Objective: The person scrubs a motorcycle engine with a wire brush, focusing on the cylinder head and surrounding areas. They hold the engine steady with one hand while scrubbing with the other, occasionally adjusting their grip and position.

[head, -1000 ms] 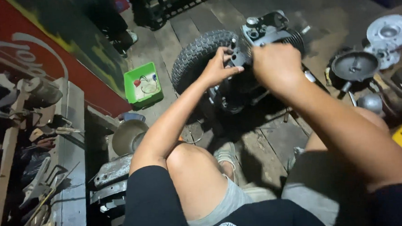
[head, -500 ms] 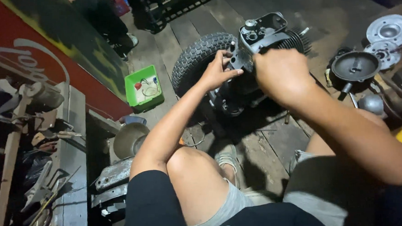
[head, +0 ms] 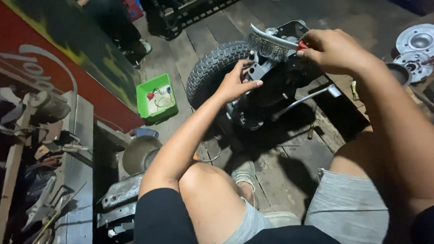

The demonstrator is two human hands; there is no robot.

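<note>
The plank floor (head: 287, 172) fills the middle of the frame: worn grey boards with dark gaps, fading into shadow toward the upper right. A red and green painted panel (head: 53, 61) runs down the upper left; its lettering is cut off by the frame edge. Below it, the lower-left clutter of metal parts and tools is too dark to sort out.

At upper centre stands the engine assembly (head: 269, 93), a black metal housing with a bright bent tube; its underside is lost in shadow. A knobby rubber tyre (head: 210, 71) sits just behind it at left, partly hidden.

A square green plastic tray (head: 156, 98) holding small wires lies left of the tyre. Round machined metal discs (head: 420, 40) lie at the upper right edge.

The left hand (head: 235, 82) is half open, fingers spread against the housing's left side. The right hand (head: 333, 48) is closed around the red handle of a wire brush (head: 272, 44), whose steel bristle head rests on top of the housing; the handle is almost wholly hidden in the fist.
</note>
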